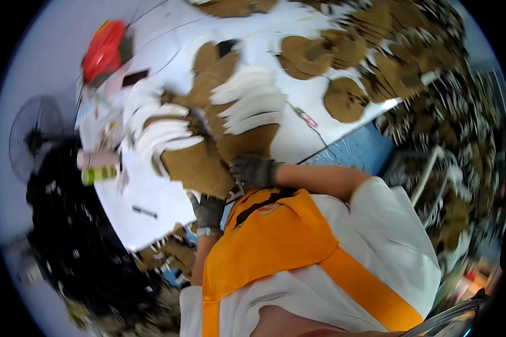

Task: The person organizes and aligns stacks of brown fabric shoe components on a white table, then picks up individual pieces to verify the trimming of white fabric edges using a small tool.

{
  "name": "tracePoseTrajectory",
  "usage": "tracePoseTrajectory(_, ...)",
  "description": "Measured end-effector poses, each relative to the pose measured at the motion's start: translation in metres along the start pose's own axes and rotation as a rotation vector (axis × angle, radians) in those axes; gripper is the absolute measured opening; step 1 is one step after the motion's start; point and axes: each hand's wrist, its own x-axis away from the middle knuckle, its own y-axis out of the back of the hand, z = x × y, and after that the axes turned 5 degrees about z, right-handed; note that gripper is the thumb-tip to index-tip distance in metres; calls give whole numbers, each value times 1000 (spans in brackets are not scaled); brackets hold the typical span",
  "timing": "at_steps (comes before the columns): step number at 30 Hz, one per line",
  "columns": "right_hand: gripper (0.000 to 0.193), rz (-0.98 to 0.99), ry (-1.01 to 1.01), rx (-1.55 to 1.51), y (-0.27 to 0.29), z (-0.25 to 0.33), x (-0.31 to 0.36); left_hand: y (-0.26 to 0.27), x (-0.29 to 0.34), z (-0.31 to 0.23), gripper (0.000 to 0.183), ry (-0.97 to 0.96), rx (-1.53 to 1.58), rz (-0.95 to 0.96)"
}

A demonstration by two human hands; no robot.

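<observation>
Both my hands wear dark grey gloves and are at the near edge of the white table. My left hand is closed at the lower corner of a brown cut fabric piece, its fingertips partly hidden under it. My right hand has its fingers curled at that piece's right corner, beside a second stack of brown pieces. White curved strips fan out over the left stack, and similar white strips lie fanned on the right one.
More brown piles cover the table's far right. A small red-handled tool and a black marker lie on it. At left are a phone, a red bag, a green can and a fan.
</observation>
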Motion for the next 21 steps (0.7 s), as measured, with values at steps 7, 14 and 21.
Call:
tracePoseTrajectory(7, 23, 424, -226, -304, 60, -32, 7, -6, -14, -28, 89, 217, 1856, -206)
tracePoseTrajectory(14, 83, -257, -1231, -801, 13, -79, 45, 22, -38, -73, 86, 142, 2269, -107)
tracePoseTrajectory(21, 71, -372, -1200, -850, 77, -149, -34, 86, -75, -77, 65, 269, 1751, -185)
